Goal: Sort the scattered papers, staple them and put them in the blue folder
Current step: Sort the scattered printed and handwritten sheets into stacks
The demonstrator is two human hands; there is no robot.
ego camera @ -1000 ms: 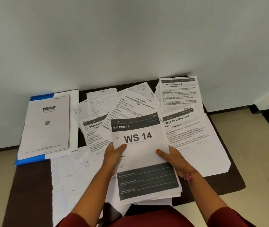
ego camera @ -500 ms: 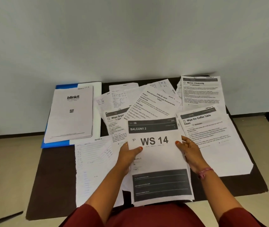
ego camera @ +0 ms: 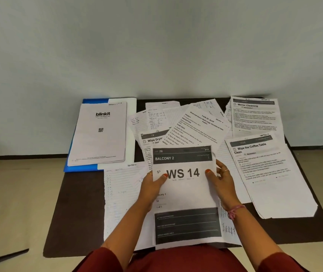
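I hold a stack of papers topped by a "WS 14 / BALCONY 2" sheet [ego camera: 186, 193] at the table's front middle. My left hand [ego camera: 152, 185] grips its left edge, thumb on top. My right hand [ego camera: 222, 181] grips the right edge the same way. Loose printed and handwritten sheets lie around it: "Wipe the Coffee Table" [ego camera: 268, 173] to the right, "Mirror Cleaning" [ego camera: 255, 116] at the back right, a lined sheet [ego camera: 121, 193] to the left. The blue folder [ego camera: 78, 167] lies at the back left under a "blinkit" stack [ego camera: 99, 134]. No stapler is visible.
The dark brown table [ego camera: 74, 213] stands against a pale wall [ego camera: 156, 46]. Beige floor shows on both sides. Bare tabletop shows at the front left and front right corners.
The view has shifted, so the table appears further right and nearer. Both hands have slid a little up the sides of the WS 14 stack, still holding it.
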